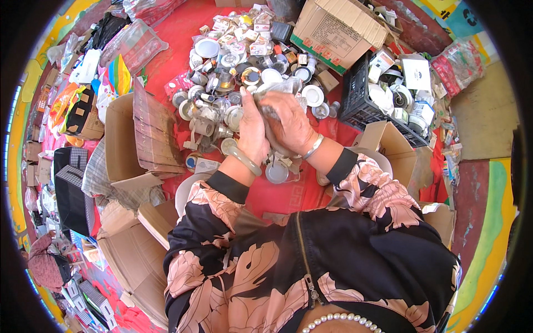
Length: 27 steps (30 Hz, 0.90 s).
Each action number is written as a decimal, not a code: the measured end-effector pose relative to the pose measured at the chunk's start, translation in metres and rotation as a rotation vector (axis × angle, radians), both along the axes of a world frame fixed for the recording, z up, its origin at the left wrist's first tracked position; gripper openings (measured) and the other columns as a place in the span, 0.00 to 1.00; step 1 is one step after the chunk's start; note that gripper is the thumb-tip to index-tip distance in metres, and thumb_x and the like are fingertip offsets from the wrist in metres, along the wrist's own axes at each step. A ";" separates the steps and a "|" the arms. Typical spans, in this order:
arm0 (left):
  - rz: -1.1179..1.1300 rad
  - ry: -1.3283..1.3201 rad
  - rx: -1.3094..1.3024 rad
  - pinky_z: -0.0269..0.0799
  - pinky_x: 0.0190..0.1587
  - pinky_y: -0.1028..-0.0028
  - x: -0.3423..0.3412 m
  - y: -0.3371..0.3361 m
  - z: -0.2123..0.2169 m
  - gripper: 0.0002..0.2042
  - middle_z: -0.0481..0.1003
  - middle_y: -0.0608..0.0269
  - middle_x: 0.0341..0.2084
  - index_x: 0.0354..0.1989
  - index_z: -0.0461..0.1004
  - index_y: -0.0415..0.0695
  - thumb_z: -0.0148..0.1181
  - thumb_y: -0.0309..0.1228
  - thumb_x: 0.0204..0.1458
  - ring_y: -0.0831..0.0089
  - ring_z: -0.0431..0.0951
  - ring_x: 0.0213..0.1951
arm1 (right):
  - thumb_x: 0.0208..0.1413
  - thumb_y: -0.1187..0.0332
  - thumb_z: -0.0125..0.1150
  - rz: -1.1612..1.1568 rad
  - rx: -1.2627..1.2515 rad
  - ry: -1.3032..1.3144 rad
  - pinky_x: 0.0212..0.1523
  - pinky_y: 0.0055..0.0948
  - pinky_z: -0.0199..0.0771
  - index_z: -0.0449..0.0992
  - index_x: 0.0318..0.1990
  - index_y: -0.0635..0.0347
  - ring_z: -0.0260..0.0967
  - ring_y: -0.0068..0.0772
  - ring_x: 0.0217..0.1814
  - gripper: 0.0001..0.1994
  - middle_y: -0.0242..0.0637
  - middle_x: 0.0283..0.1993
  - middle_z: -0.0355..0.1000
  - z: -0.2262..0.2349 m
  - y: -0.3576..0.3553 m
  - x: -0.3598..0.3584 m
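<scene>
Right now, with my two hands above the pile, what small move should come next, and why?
Perhaps turn the right hand slightly outward to uncover the greyish item. Its bent fingers hide part of that item, which I cannot identify; the left hand, upright close beside it, could probably steady it.

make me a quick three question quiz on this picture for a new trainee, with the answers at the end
1. Multiple choice: where is the black plastic crate relative to the heap of small, mostly round white and silver fittings?
(a) picture left
(b) picture right
(c) between heap and person

2. True or false: the bare left hand and bare right hand are resting on the crate.

3. Short answer: what colour is the floor covering around the heap?

Key:
1. b
2. False; they are close together, overlapping the heap in this view.
3. Red
</scene>
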<state>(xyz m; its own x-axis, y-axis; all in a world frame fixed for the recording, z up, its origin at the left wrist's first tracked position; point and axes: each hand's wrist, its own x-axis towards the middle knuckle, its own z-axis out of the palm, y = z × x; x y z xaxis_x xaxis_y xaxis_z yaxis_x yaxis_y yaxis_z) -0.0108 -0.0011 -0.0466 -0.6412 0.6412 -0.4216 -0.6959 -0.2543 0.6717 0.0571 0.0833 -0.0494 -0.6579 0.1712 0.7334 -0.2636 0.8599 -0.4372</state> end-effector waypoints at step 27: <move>0.065 0.115 0.128 0.62 0.55 0.65 -0.023 0.000 0.012 0.33 0.68 0.60 0.50 0.55 0.62 0.43 0.32 0.59 0.55 0.65 0.68 0.53 | 0.46 0.68 0.59 -0.651 -0.423 0.014 0.47 0.35 0.70 0.66 0.47 0.62 0.71 0.47 0.44 0.19 0.52 0.43 0.70 0.042 0.098 0.007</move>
<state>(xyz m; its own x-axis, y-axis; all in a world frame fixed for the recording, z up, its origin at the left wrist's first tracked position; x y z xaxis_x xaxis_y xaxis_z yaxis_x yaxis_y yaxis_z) -0.0340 -0.0012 -0.0345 -0.7224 0.6404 -0.2608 -0.5955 -0.3846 0.7053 0.0638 0.1816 -0.0076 -0.3200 0.7871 0.5273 0.2296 0.6044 -0.7629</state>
